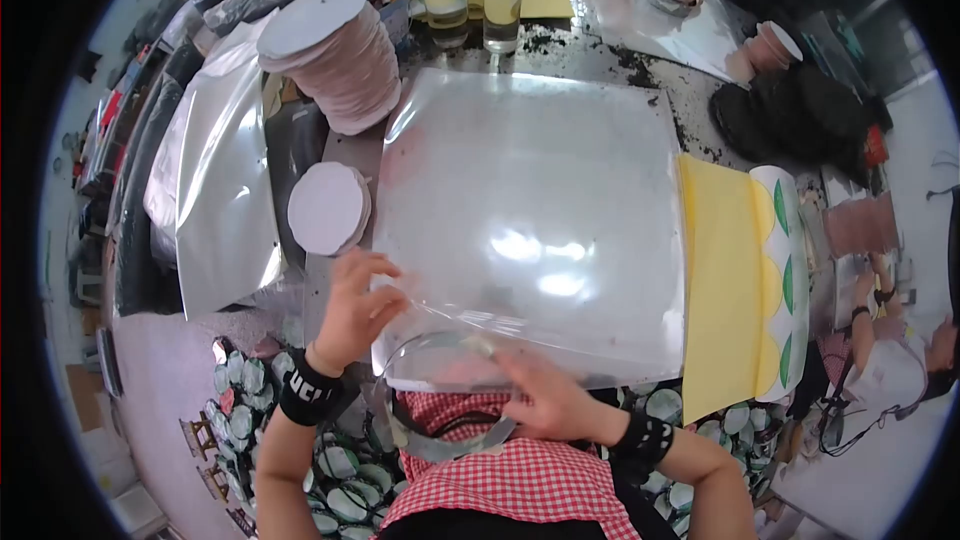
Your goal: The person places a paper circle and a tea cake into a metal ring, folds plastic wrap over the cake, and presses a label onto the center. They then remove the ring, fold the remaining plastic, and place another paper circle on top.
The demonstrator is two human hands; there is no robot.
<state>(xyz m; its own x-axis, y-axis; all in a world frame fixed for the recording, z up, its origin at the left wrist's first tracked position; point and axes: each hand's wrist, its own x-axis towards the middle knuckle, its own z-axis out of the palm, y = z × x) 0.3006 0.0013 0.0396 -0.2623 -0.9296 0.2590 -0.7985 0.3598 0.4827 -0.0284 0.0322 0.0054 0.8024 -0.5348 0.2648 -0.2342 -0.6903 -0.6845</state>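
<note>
My left hand (357,305) is at the left edge of a stack of clear plastic sheets (530,170), its thumb and fingertips pinched at a thin clear edge that runs rightward over the stack. My right hand (550,395) is at the stack's front edge, with its index finger stretched over the plastic. A curved clear plastic strip (440,448) loops between my hands and over my lap; its near end meets my right thumb. Glare blurs where strip and sheets separate.
A large spool of pale ribbon (345,70) and a white scalloped disc stack (325,208) stand left. Yellow paper (725,285) lies right. Two lidded bottles (503,10) and black round pieces (790,110) are farther back. Several clear round pieces (355,475) lie below; co-workers sit beyond.
</note>
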